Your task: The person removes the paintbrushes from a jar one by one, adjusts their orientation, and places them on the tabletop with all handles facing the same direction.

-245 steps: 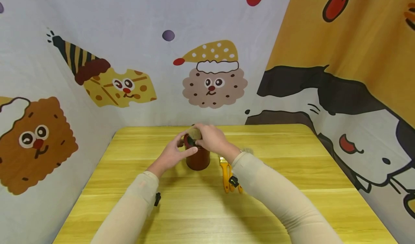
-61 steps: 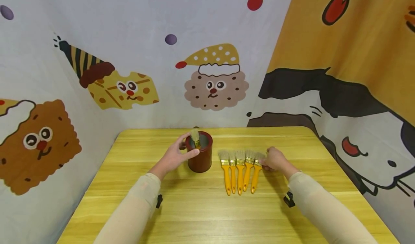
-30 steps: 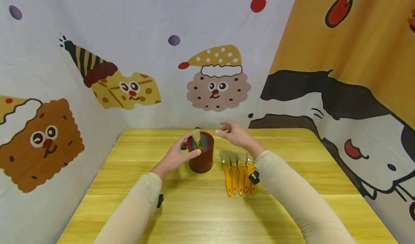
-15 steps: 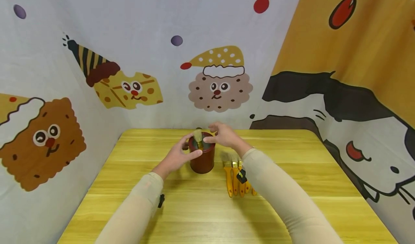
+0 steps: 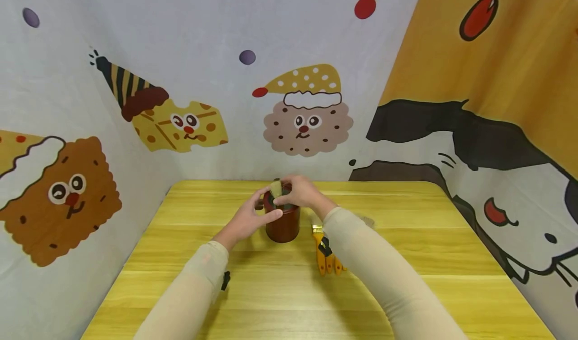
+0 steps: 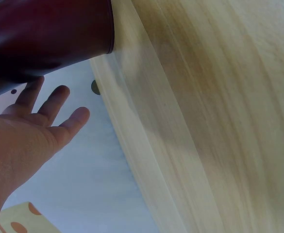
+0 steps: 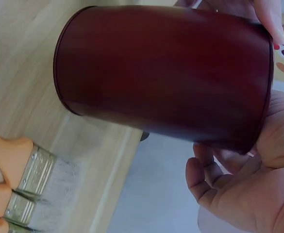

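A dark red cylindrical pot (image 5: 283,227) stands upright toward the back of the table. My left hand (image 5: 248,218) holds it at the rim, thumb in front and fingers on the far left side. In the left wrist view several fingers (image 6: 59,104) spread beside the wall. One paintbrush (image 5: 276,188) stands bristles-up in the pot, its handle hidden inside. My right hand (image 5: 300,195) reaches over the rim and pinches this brush near the bristles. In the right wrist view the pot (image 7: 161,73) hides most of that grasp.
Several yellow-handled paintbrushes (image 5: 321,252) lie side by side right of the pot, bristles away from me. My right sleeve (image 5: 361,244) covers part of them. The wooden table (image 5: 262,300) ends at a patterned cloth wall (image 5: 203,69) behind the pot.
My right hand leaves the rightmost brush on the table, swings left over the row and reaches the brush in the pot. My left hand stays at the rim.
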A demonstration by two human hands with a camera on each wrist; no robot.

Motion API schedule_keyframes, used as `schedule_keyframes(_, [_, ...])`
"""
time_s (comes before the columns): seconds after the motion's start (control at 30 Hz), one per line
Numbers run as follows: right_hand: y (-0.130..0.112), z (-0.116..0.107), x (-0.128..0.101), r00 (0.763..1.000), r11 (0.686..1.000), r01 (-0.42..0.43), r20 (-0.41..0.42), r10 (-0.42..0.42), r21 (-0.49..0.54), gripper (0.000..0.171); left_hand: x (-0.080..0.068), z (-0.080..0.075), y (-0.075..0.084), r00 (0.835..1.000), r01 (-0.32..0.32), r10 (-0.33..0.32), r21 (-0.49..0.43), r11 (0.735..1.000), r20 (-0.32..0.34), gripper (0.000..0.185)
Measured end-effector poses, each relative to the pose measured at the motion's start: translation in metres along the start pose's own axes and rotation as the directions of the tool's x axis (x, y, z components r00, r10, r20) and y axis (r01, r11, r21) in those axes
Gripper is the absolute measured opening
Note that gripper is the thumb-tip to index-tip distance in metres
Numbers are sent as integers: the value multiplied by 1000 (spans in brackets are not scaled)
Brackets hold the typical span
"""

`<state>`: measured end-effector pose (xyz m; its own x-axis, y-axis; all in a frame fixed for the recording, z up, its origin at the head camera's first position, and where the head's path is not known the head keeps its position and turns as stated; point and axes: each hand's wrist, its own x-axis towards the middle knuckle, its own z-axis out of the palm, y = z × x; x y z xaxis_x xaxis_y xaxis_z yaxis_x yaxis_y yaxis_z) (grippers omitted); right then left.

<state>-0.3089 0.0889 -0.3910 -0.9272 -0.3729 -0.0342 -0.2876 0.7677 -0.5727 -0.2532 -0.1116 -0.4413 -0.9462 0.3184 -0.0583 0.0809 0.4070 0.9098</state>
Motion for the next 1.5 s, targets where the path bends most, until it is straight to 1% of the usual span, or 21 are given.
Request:
schedule_keyframes(0.07, [-2,1,1,1000,999,-4,-3,4,-39,61,-5,-2,9,1000,1,-1,-4,1000,20,75])
schedule_keyframes(0.13, [-4,2,1,1000,998,-12,-6,12,-57,53,-9,-4,17,999,-2,3,-10,1000,39,77])
schedule_keyframes(0.2, [-5,2,0,1000,997,-27,-14,26,-75,49,-14,-6,25,999,-13,14,-16,1000,49,78])
schedule_keyframes(0.33, [-6,1,-1,998,995,-59,-31,56,-78,45,-16,-6,26,999,-24,24,-19,1000,41,79])
schedule_keyframes(0.53, [-7,0,-4,994,994,-94,-54,92,-47,35,-18,-7,28,999,-21,21,-12,1000,40,78])
schedule_keyframes(0.67, [-5,0,-5,993,995,-83,-92,78,-54,31,-18,-7,28,999,-27,27,-7,1000,39,78])
schedule_keyframes(0.77, [-3,0,-6,991,995,-68,-124,58,-78,33,-19,-7,29,999,-25,25,-3,1000,42,78])
schedule_keyframes(0.83, [-2,0,-7,989,994,-59,-137,46,-93,35,-18,-7,28,999,-19,19,1,1000,45,78])
schedule_keyframes(0.9, [-2,1,-8,988,993,-58,-151,42,-102,31,-16,-7,26,999,-12,12,2,1000,50,78])
schedule_keyframes(1.03, [-2,0,-9,983,989,-67,-181,43,-128,33,-7,-5,13,999,-8,8,0,1000,40,78])
schedule_keyframes(1.17, [-1,0,-9,977,987,-52,-210,20,-149,24,0,-2,2,1000,-23,23,-1,1000,17,77])
schedule_keyframes(1.33, [-1,2,-11,962,987,-25,-273,-21,-161,18,2,0,-2,999,-47,48,6,999,-12,78])
schedule_keyframes(1.4, [-2,3,-11,955,986,-20,-294,-31,-167,25,2,0,-2,998,-52,52,11,999,-18,78])
schedule_keyframes(1.5, [-1,5,-11,952,984,-21,-304,-35,-179,37,1,0,-2,998,-53,53,16,998,-19,78])
